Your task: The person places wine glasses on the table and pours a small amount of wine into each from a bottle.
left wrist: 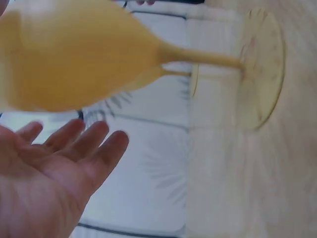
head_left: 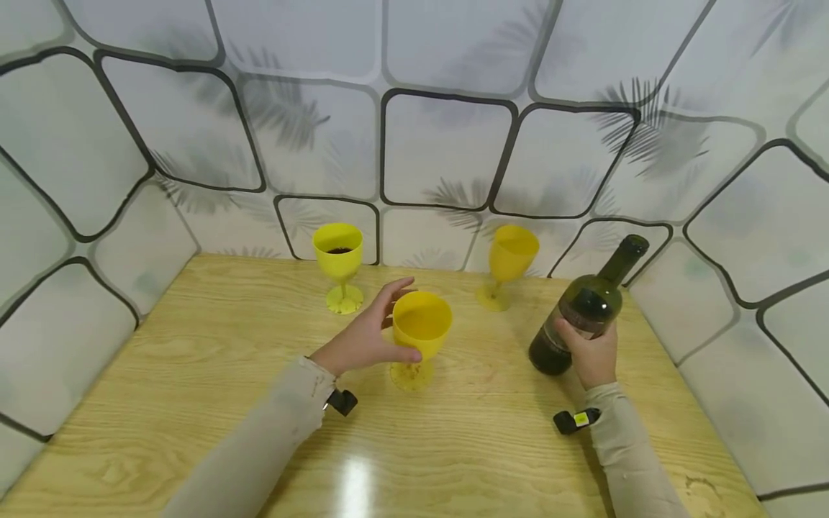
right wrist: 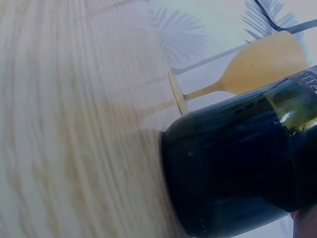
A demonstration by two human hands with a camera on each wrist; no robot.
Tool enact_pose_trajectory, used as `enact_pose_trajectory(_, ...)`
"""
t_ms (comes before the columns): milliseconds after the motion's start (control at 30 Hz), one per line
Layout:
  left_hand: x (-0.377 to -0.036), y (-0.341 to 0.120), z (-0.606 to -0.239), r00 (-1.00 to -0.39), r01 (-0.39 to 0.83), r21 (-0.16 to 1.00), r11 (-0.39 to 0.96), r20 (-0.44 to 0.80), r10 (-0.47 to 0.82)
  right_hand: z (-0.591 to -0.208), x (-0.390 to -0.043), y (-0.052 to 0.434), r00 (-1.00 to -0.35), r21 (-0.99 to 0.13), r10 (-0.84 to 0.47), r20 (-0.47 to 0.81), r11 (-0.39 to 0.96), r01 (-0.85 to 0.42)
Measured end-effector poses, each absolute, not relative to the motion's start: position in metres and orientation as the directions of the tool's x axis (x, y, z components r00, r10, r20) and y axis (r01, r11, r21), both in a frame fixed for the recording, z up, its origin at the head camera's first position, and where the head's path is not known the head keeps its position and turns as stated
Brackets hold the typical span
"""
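Flanking woodgrain table (head_left: 466, 446) and goblets (head_left: 422, 327) — patterned walls (head_left: 447, 151).

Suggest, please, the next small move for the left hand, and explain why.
I would probably curl the left hand around the front yellow stemmed goblet, to steady it: the fingers lie open beside it, it looks empty, and the right hand holds the dark-green glass bottle.
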State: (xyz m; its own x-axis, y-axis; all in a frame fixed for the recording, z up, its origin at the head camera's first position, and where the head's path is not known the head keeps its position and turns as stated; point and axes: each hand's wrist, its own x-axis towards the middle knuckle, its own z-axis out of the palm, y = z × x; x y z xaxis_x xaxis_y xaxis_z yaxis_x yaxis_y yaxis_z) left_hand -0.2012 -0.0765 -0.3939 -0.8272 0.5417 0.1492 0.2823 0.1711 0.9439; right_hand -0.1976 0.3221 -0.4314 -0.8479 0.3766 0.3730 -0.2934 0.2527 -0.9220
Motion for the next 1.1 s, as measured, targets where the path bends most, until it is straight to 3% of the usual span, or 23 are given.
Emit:
enact_pose_trajectory(200, -0.196, -0.064, -0.401, -0.846, 0.232, 0.971, 0.049, 0.177, 0.502, -0.431, -0.196, 0.319, -0.846, -0.921, 0.379, 0.376, 0.252, -0.297)
enact_pose_trajectory(667, -0.192, -0.053, -0.406, -0.858, 0.231, 0.971, 0.067, 0.171, 0.485, -0.424, -0.19, 0.3, -0.849, -0.867, 0.282, 0.446, 0.372, -0.332)
enact_pose_trajectory(867, -0.192, -0.054, -0.409, -0.864, 0.234, 0.97, 0.064, 0.178, 0.471, -0.415, -0.19, 0.295, -0.843, -0.706, 0.101, 0.529, 0.603, -0.371)
enact_pose_trajectory(1100, -0.193, -0.051, -0.411, -0.858, 0.25, 0.967, 0.053, 0.196, 0.475, -0.391, -0.188, 0.29, -0.789, -0.523, -0.072, 0.61, 0.711, -0.47)
